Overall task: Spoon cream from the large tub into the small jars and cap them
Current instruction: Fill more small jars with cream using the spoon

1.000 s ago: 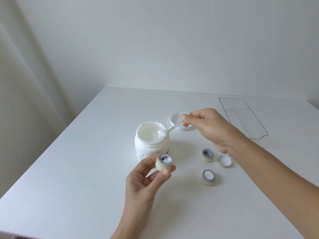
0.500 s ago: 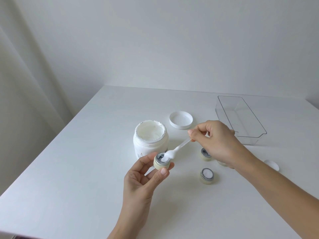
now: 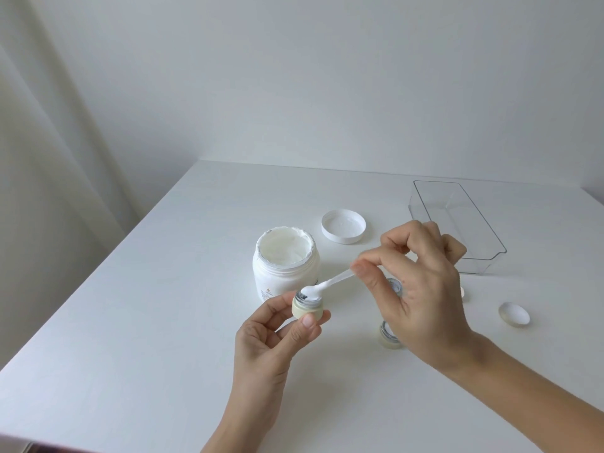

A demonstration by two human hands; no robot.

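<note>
The large white tub stands open on the white table, cream filling it to near the rim. My left hand holds a small cream-coloured jar in its fingertips, just in front of the tub. My right hand pinches a white plastic spoon, whose creamy bowl rests in the mouth of that jar. Two more small jars sit behind my right hand, one half hidden and one mostly hidden. A small cap lies upside down at the right.
The tub's white lid lies inverted behind the tub. A clear plastic tray stands at the back right. The table's left edge runs diagonally beside a pale curtain.
My right hand carried the spoon from the tub down to the jar in my left hand. The spoon's bowl now sits in the jar's mouth. The view shifted slightly.
</note>
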